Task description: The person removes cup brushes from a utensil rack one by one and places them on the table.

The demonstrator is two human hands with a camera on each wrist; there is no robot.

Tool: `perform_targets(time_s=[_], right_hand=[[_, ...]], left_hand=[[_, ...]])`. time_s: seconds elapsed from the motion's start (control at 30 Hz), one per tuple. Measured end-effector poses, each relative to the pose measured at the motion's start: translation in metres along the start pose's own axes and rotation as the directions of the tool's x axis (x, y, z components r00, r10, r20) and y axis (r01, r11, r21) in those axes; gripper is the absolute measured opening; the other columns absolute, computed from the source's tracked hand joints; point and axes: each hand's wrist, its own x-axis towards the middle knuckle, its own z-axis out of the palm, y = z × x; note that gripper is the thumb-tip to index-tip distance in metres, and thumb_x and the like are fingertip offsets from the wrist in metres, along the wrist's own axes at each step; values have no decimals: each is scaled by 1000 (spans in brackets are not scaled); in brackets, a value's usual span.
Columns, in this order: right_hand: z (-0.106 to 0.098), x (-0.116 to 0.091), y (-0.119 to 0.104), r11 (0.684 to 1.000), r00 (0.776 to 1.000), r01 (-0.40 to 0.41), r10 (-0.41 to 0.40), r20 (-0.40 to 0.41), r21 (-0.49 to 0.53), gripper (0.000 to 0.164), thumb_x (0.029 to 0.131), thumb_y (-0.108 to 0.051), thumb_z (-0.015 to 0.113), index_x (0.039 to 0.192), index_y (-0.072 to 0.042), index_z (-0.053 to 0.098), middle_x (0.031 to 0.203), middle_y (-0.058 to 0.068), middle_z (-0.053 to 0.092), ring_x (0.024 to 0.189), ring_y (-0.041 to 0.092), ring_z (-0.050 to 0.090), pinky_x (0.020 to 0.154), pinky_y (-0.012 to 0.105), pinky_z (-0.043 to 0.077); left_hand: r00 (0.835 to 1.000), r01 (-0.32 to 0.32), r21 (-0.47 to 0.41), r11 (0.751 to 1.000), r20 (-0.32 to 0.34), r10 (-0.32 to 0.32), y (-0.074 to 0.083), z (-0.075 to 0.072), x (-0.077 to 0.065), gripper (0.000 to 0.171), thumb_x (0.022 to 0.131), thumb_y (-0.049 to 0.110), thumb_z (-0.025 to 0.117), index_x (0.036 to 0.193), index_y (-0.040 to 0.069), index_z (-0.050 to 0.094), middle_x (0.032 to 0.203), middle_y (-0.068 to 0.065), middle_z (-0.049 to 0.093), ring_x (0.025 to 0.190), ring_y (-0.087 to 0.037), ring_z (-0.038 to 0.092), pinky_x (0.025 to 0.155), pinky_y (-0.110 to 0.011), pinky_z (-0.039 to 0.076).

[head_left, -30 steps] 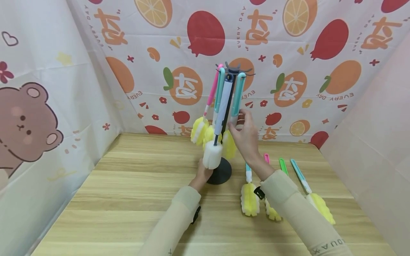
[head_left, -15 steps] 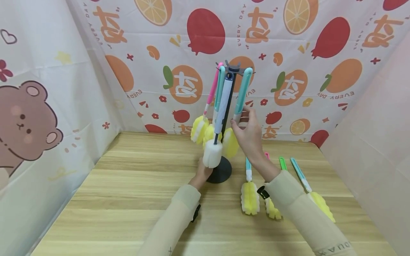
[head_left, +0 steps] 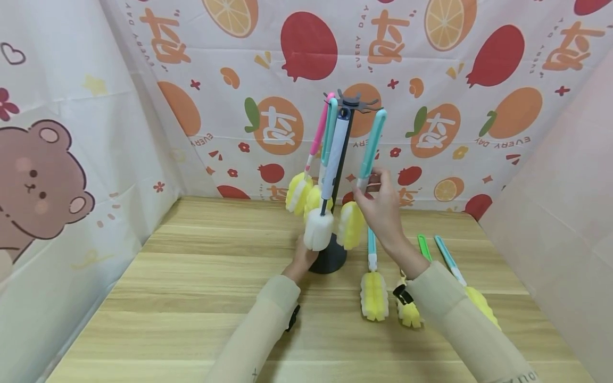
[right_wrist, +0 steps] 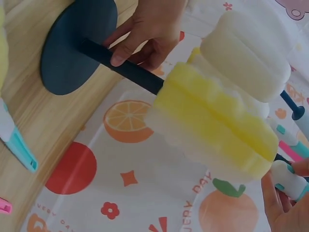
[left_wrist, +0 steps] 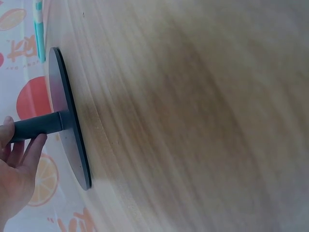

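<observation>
white sponge partly hides left hand in head view.

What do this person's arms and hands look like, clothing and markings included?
The left hand and right hand are ungloved. The left sleeve and right sleeve are long and beige with broad cuffs, a small black piece beside each. Dark lettering marks the right sleeve; the left has a small dark mark.
</observation>
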Motion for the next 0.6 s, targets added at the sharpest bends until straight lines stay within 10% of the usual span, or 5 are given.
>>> perform_targets(time_s=[0.13, 0.23, 0.33, 0.5, 0.6], right_hand=[[0, -1, 7, 998, 997, -64, 65, 37, -27, 41, 89, -6, 69, 122, 6, 48, 107, 22, 62, 95, 33, 64, 86, 45, 57], [1, 0, 13, 991, 989, -127, 130, 69, -48, 43, 89, -6, 69, 124, 6, 48, 108, 22, 62, 97, 33, 63, 86, 44, 58], [2, 1, 19, 975, 970, -209, 216, 109, -70, 44, 89, -9, 68, 125, 5, 49, 109, 22, 62, 96, 33, 63, 81, 41, 58], [7, 1, 29, 938, 923, -328, 343, 177, -110, 43, 89, -12, 68, 126, 2, 49, 112, 21, 63, 93, 32, 65, 72, 33, 60], [12, 0, 39, 918, 892, -379, 396, 217, -116, 41, 89, -11, 68, 124, 2, 51, 110, 21, 63, 91, 32, 66, 71, 32, 61]], left_hand=[[1000, -5, -11, 1000, 11, 5, -42, 25, 15, 20, 96, 28, 58, 77, 21, 62, 78, 4, 67, 70, -12, 60, 58, -35, 54], [1000, 2, -37, 999, 14, -2, -38, 22, 13, 20, 96, 30, 58, 77, 24, 61, 77, 7, 66, 70, -10, 59, 59, -34, 54], [1000, -8, -49, 999, 8, 9, 2, -4, -1, 19, 95, 23, 58, 76, 23, 60, 76, 6, 66, 68, -9, 57, 58, -31, 52], [1000, 4, -85, 996, 30, -1, 112, -75, -40, 20, 94, 11, 56, 75, 12, 60, 74, -5, 65, 66, -15, 55, 57, -33, 51], [999, 16, -91, 996, 42, -13, 131, -88, -46, 18, 94, 9, 55, 77, 8, 60, 76, -10, 65, 68, -18, 57, 59, -36, 52]])
